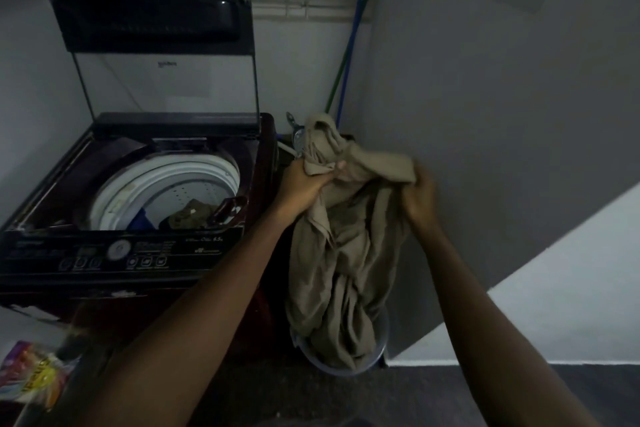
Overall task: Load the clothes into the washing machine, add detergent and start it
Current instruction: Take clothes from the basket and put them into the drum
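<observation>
Head view: laundry corner, dim light.

1. Washing machine [138,204], top-loading, dark red, is placed at 9 o'clock of the frame. Its lid [156,45] is stood upright at 12 o'clock of the drum [166,184], so the opening is left free for loading.
2. Clothes [188,217], a few pieces of olive, blue and dark red, are seen low in the drum. Loading is judged to be begun but not finished.
3. Beige garment [346,253] is held up at 3 o'clock of the machine, above a pale tub [320,365] on the floor. Its lower folds are seen inside the tub, so it is judged to be mid-lift on its way out.
4. Left hand [304,184]: its fingers [332,173] are clenched round a bunched upper fold of the garment.
5. Right hand [420,198], at 3 o'clock of the left: its fingers [415,180] are curled into the cloth at the far shoulder of the bundle. Two grips are taken apart, it is judged, so that the long cloth is gathered and kept off the floor.
6. Control panel [117,253] is found at 6 o'clock of the drum, untouched.
7. Coloured packet [31,378], blurred, is placed at 7 o'clock of the frame. It is possibly detergent, though its label cannot be read.
8. Two poles [349,55], blue and green, are leant in the corner at 12 o'clock of the garment.
</observation>
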Tool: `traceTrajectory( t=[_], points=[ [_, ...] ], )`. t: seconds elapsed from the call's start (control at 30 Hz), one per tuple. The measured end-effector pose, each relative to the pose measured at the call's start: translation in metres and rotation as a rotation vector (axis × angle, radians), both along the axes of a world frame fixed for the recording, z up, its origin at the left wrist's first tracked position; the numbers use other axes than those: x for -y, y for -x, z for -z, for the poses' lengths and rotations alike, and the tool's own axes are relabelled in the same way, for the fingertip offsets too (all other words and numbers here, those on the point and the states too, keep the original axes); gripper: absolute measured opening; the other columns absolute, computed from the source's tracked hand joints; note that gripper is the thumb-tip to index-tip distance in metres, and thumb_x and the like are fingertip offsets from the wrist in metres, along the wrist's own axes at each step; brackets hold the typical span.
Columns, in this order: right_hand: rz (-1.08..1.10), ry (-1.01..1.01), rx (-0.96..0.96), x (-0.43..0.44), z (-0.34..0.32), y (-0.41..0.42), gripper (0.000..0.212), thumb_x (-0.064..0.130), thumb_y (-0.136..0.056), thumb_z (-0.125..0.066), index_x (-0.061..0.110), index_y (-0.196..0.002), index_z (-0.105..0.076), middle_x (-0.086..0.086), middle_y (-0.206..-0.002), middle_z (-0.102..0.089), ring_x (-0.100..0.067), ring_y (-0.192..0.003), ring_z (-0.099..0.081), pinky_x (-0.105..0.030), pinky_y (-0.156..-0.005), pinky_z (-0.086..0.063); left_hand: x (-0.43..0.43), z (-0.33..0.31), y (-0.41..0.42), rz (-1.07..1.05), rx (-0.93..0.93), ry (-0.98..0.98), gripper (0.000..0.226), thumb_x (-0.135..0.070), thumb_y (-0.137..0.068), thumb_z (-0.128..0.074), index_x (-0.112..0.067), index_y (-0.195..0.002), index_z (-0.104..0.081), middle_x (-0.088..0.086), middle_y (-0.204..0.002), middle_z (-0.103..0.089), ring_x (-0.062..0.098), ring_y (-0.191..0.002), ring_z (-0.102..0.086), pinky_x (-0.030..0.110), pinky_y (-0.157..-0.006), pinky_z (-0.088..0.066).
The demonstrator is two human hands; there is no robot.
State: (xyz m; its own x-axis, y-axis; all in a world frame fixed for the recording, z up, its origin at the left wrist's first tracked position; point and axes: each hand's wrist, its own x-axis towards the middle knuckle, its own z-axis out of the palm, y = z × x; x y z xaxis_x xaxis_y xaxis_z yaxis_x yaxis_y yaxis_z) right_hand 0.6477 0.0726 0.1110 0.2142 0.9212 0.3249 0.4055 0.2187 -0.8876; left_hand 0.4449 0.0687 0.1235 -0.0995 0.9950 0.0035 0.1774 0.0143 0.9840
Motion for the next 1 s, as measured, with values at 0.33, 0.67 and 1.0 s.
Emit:
traceTrajectory(
  t=[0.33, 0.67, 1.0],
  points=[
    [0.116, 0.129, 0.040, -0.009, -0.014, -0.001, 0.035, 0.000, -0.087, -0.042, 0.003, -0.113, -0.066, -0.012, -0.111, -0.067, -0.020, -0.101, -0.060, -0.014, -0.071, -0.037, 0.003, 0.038, 0.014, 0.077, -0.064, 0.149, 0.017, -0.033, -0.092, -0.066, -0.017, -0.097, -0.069, 0.002, -0.089, -0.068, 0.024, -0.094, -0.063, 0.026, -0.072, -0.044],
    [-0.538, 0.269, 0.103, -0.006, -0.049, 0.042, 0.042, -0.003, -0.083, -0.056, 0.000, -0.125, -0.054, -0.007, -0.111, -0.062, -0.013, -0.099, -0.062, -0.018, -0.079, -0.047, -0.003, 0.032, -0.006, -0.015, -0.180, 0.290, 0.077, -0.021, -0.071, -0.086, -0.011, -0.138, -0.049, 0.006, -0.133, -0.060, 0.022, -0.121, -0.058, 0.035, -0.103, -0.048],
    [-0.416, 0.429, -0.187, 0.031, 0.015, 0.010, 0.067, 0.025, -0.074, -0.080, 0.028, -0.132, -0.046, 0.021, -0.119, -0.055, 0.006, -0.107, -0.055, -0.009, -0.078, -0.049, -0.024, -0.025, -0.029, -0.166, 0.055, -0.027, 0.047, -0.031, -0.092, -0.063, -0.003, -0.128, -0.054, 0.011, -0.123, -0.059, 0.025, -0.114, -0.056, 0.038, -0.101, -0.047]
  ],
)
